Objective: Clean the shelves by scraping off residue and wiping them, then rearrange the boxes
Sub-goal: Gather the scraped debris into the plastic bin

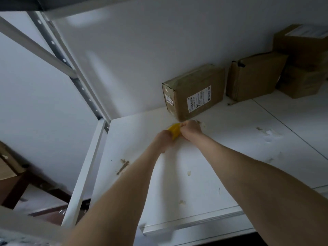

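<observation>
Both hands are wrapped round the yellow scraper (pixel 174 131): the left hand (pixel 164 139) grips its near end and the right hand (pixel 191 128) grips its far end, with fingers curled tight. They are far back on the white shelf (pixel 230 166), just in front of the nearest box (pixel 193 93). The scraper looks to be touching the shelf there, but the picture is blurry and I cannot see its edge. Pale crumbs of muck (pixel 201 123) lie right by the right hand, so I think the person is scraping that patch. To do it well, I would hold the scraper low and slanted, so the edge slides under the muck and does not dig into the white top. Short, firm pushes look better than one big shove, because the box is so close that a big shove could bump it. It might help to slide that box aside first, since the muck seems to run under its corner. More spots wait nearer the front: a brown smear (pixel 123 166) near the left edge, a small blob (pixel 189 173) in the middle, and some marks (pixel 266 133) off to the right. Other boxes (pixel 255 76) sit further along to the right. Wiping and moving the boxes come later, I would guess.
</observation>
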Available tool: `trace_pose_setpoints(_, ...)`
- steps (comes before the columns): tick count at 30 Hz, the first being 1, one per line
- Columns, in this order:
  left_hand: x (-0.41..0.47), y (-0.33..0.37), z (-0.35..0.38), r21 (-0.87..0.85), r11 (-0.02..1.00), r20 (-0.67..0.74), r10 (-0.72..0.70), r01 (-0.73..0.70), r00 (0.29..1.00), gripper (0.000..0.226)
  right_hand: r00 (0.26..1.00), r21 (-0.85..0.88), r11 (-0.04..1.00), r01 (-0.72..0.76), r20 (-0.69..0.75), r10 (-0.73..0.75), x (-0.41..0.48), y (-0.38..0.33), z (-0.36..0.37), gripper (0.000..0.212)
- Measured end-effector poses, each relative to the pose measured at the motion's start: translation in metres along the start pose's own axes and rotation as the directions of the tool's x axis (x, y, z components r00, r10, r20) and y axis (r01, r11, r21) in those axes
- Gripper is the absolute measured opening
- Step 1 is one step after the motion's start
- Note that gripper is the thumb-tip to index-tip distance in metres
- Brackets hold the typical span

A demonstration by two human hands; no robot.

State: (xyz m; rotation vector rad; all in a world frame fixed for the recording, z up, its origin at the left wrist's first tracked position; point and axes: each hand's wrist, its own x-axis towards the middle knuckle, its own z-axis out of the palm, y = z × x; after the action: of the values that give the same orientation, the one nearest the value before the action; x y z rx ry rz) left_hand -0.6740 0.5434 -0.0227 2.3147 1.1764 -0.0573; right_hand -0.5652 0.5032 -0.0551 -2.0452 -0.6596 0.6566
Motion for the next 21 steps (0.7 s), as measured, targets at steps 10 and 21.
trace_pose_setpoints(10, 0.012, -0.089, -0.028, 0.11, 0.954, -0.215, -0.251, 0.279, 0.944, 0.054, 1.0, 0.028, 0.999, 0.018, 0.023, -0.019, -0.013, -0.013, 0.003, 0.016)
trace_pose_setpoints(21, -0.02, -0.035, -0.009, 0.045, 0.986, -0.167, -0.154, 0.164, 0.974, 0.038, 0.999, -0.004, 1.0, -0.006, 0.052, 0.006, -0.023, -0.006, 0.01, 0.028)
